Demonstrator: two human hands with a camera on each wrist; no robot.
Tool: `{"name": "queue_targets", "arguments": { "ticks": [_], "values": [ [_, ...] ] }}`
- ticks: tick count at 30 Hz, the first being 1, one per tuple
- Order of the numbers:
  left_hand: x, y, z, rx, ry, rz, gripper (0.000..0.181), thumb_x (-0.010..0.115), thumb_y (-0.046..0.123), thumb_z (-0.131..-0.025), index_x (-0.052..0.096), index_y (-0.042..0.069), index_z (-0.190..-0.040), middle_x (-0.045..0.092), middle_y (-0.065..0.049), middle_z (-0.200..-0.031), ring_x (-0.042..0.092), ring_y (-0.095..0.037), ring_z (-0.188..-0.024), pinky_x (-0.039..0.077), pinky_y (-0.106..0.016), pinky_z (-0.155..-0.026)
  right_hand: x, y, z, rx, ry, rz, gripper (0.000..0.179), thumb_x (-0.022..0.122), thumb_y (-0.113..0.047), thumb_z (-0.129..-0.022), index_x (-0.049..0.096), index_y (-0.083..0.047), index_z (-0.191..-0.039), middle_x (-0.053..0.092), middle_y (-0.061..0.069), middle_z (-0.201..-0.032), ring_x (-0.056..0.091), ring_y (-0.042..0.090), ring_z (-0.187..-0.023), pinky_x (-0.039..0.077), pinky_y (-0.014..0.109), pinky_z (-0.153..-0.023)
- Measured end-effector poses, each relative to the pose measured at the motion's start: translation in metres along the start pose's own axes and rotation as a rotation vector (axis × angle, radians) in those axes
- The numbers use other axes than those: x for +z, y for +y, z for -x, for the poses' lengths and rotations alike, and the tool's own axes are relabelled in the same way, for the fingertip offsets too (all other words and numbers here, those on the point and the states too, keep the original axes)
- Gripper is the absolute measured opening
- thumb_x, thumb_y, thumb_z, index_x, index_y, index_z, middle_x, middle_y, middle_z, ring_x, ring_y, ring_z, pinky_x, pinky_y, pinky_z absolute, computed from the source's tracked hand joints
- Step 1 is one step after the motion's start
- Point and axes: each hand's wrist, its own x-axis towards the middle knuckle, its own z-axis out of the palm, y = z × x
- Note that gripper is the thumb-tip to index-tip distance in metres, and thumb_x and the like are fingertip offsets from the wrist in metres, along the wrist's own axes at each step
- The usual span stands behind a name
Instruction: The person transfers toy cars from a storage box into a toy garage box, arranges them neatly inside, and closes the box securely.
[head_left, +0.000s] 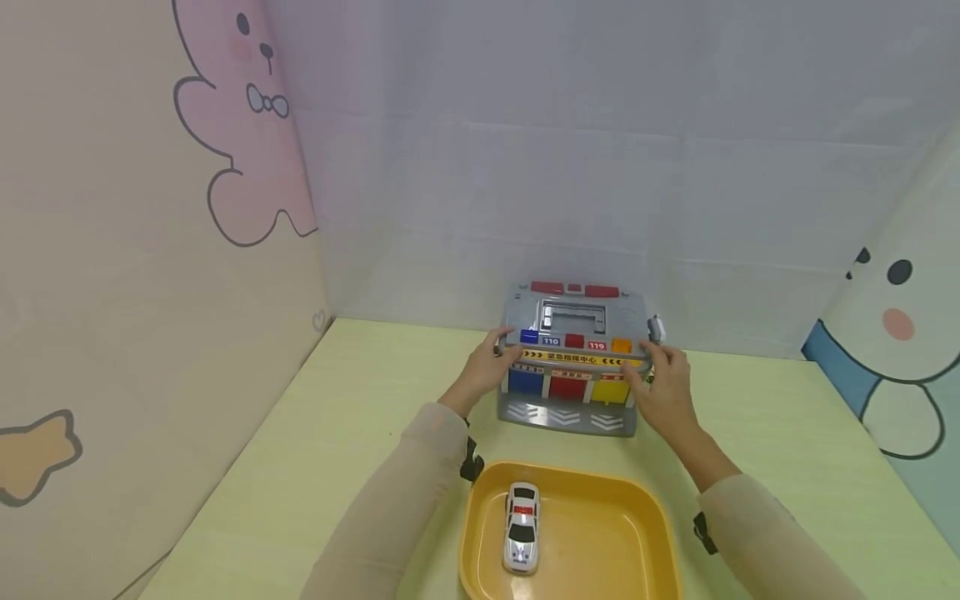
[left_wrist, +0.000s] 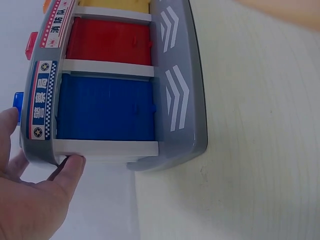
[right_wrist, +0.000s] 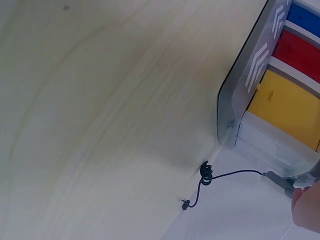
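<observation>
A grey toy garage [head_left: 566, 417] with blue, red and yellow doors stands upright near the back wall. My left hand [head_left: 483, 371] grips the left end of its roof. In the left wrist view, the thumb of that hand [left_wrist: 42, 200] lies under the roof's edge beside the blue door [left_wrist: 106, 107], with other fingers over the top. On the opposite end, my right hand [head_left: 667, 390] holds the roof's right corner. Only a bit of it [right_wrist: 307, 210] shows in the right wrist view, close to a grey handle-like piece [right_wrist: 281, 184] on a coiled black cord [right_wrist: 205, 173].
Nearer the front, a yellow tray [head_left: 570, 475] sits on the pale table [head_left: 300, 467]. A white toy police car [head_left: 521, 542] with a red roof light lies at the tray's left side. Pale wall sheets [head_left: 465, 208] with cartoon animals enclose the table's back and sides.
</observation>
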Motion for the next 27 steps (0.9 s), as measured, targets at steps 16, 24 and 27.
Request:
{"name": "queue_targets", "arguments": {
  "ticks": [16, 24, 27],
  "values": [
    [0.002, 0.015, -0.007, -0.089, 0.073, 0.04, 0.048, 0.05, 0.05, -0.099, 0.049, 0.018, -0.134, 0.057, -0.017, -0.126, 0.051, -0.037, -0.121, 0.041, -0.053, -0.098, -0.007, -0.005, -0.011, 0.288, -0.179, -0.243, 0.062, 0.05, -0.034, -0.102, 0.029, 0.001, -0.148, 0.031, 0.033, -0.134, 0.047, 0.038, -0.109, 0.045, 0.04, -0.084],
    [0.003, 0.019, -0.01, -0.11, 0.09, 0.036, 0.044, 0.052, 0.046, -0.099, 0.051, 0.014, -0.128, 0.061, -0.016, -0.117, 0.054, -0.035, -0.114, 0.043, -0.051, -0.096, -0.011, -0.003, -0.019, 0.427, -0.264, -0.553, 0.066, 0.053, -0.03, -0.102, 0.019, -0.004, -0.152, 0.033, 0.032, -0.142, 0.043, 0.037, -0.121, 0.031, 0.051, -0.107],
    [0.001, 0.02, -0.01, -0.116, 0.089, 0.036, 0.042, 0.053, 0.044, -0.099, 0.051, 0.013, -0.127, 0.06, -0.017, -0.118, 0.054, -0.035, -0.114, 0.043, -0.051, -0.096, -0.012, 0.0, -0.022, 0.424, -0.307, -0.598, 0.066, 0.053, -0.03, -0.102, 0.019, -0.004, -0.152, 0.034, 0.031, -0.142, 0.049, 0.028, -0.112, 0.029, 0.052, -0.108]
  ]
}}
